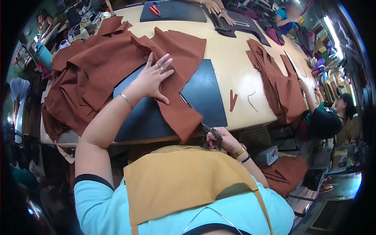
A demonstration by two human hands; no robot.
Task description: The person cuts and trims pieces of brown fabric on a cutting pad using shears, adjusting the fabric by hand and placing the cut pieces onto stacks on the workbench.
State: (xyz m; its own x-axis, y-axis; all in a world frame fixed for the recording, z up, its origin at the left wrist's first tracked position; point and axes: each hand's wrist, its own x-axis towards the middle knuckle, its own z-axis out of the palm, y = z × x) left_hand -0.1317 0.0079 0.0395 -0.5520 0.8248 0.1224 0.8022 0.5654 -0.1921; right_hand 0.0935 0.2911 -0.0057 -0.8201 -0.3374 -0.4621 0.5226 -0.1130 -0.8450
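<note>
A pale cream counter stretches across the middle of the room. At upper right, a bright tube light shines beside a greenish wall. Mixed clutter crowds the right side; tan floor shows at lower right.

Rust-brown cloth is lying bunched and creased; a flatter strip is crossing the black mat. Scissors, dark-wrapped handles, are pointing up-left at the strip's right edge.
</note>
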